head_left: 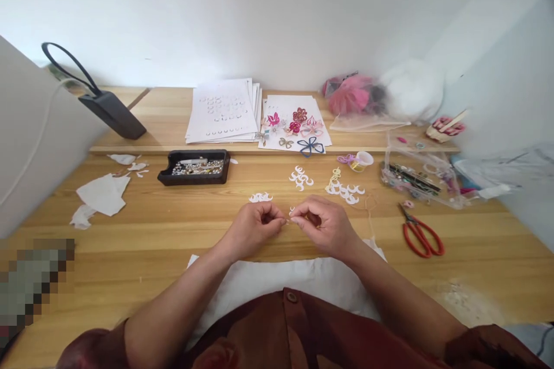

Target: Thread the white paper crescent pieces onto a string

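Note:
My left hand (261,223) and my right hand (325,225) meet fingertip to fingertip above the near middle of the desk. Both are closed in a pinch, and whatever lies between the fingers is too small to make out. Just beyond my left hand is a row of white crescent cut-outs (261,197). More white crescents (300,177) lie in a pile farther off, and another group of crescents (346,191) spreads beyond my right hand. Beside that group rests a tangle of yellow thread (334,179). White cloth or paper (277,277) covers my lap edge.
A black tray (194,177) of beads stands left of centre. Red-handled scissors (422,237) and a clear plastic box (419,181) lie at right. Paper sheets (220,109) and flower ornaments (298,127) occupy the raised shelf, with a dark box-shaped device (113,114) at left.

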`<state>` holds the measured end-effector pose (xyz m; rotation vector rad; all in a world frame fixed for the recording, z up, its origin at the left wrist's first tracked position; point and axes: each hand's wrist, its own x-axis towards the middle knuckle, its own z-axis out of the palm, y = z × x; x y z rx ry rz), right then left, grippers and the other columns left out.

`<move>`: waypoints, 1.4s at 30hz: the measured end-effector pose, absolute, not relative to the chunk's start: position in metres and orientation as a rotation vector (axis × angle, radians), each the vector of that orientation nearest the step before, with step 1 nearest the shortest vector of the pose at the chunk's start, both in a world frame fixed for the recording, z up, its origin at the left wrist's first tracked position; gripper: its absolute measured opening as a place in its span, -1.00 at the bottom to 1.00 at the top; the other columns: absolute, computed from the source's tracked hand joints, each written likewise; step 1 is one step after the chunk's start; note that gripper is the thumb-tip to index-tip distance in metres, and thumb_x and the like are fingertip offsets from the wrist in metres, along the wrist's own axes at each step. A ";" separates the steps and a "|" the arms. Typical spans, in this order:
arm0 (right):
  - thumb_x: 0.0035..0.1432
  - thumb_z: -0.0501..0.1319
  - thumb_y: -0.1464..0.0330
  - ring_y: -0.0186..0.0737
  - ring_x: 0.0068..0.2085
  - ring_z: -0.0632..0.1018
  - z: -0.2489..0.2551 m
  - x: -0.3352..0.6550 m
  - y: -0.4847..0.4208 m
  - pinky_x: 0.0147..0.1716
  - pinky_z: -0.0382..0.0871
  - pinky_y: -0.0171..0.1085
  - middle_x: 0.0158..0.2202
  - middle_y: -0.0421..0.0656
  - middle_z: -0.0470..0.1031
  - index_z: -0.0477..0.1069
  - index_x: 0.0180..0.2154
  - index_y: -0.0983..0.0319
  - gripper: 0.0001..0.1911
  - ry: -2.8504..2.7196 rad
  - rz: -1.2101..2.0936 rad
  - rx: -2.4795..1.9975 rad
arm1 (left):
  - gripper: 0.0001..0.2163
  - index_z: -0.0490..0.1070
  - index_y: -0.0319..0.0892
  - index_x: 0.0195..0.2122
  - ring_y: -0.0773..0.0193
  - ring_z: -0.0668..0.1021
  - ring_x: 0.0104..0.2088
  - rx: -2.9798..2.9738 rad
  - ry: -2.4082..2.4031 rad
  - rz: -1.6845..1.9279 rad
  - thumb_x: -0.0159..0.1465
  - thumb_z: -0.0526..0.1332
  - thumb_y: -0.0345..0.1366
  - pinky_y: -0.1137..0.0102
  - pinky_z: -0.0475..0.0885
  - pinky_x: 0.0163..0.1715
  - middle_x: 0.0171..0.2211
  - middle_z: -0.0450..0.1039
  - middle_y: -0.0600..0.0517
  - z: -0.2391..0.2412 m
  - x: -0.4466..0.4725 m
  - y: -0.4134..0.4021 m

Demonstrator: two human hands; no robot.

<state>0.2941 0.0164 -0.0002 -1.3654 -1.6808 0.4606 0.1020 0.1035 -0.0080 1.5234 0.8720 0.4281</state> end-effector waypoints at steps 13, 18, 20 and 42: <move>0.15 0.41 0.20 -0.29 -0.46 0.46 -0.016 0.290 0.025 -0.44 0.32 -0.27 -0.46 -0.17 0.58 0.60 -0.37 0.21 -0.79 -1.213 0.995 -1.392 | -0.62 0.54 -0.22 -0.41 0.39 0.49 -0.50 1.098 0.773 0.494 0.04 0.56 -0.02 0.45 0.42 -0.40 -0.49 0.54 0.04 0.001 0.103 0.104; 0.22 0.34 0.35 -0.30 -0.48 0.45 -0.016 0.285 0.021 -0.47 0.32 -0.28 -0.46 -0.17 0.59 0.63 -0.33 0.18 -0.91 -1.461 0.609 -1.395 | -0.61 0.53 -0.22 -0.44 0.37 0.50 -0.47 1.076 0.815 0.574 0.00 0.56 -0.01 0.46 0.43 -0.39 -0.50 0.52 0.04 -0.001 0.106 0.104; 0.24 0.31 0.41 -0.30 -0.47 0.48 -0.015 0.285 0.020 -0.45 0.34 -0.28 -0.45 -0.17 0.60 0.64 -0.30 0.18 -0.89 -1.556 0.463 -1.372 | -0.61 0.52 -0.23 -0.45 0.38 0.49 -0.47 1.085 0.823 0.582 0.00 0.56 -0.01 0.46 0.43 -0.39 -0.51 0.51 0.04 -0.001 0.107 0.104; -0.01 0.55 0.17 -0.43 -0.49 0.48 -0.012 0.290 0.026 -0.54 0.39 -0.39 -0.36 -0.21 0.57 0.65 -0.18 0.24 -0.62 -0.670 1.581 -1.159 | -0.61 0.52 -0.25 -0.41 0.40 0.54 -0.44 0.962 0.881 0.672 -0.09 0.59 -0.12 0.50 0.43 -0.44 -0.45 0.53 0.06 -0.002 0.107 0.107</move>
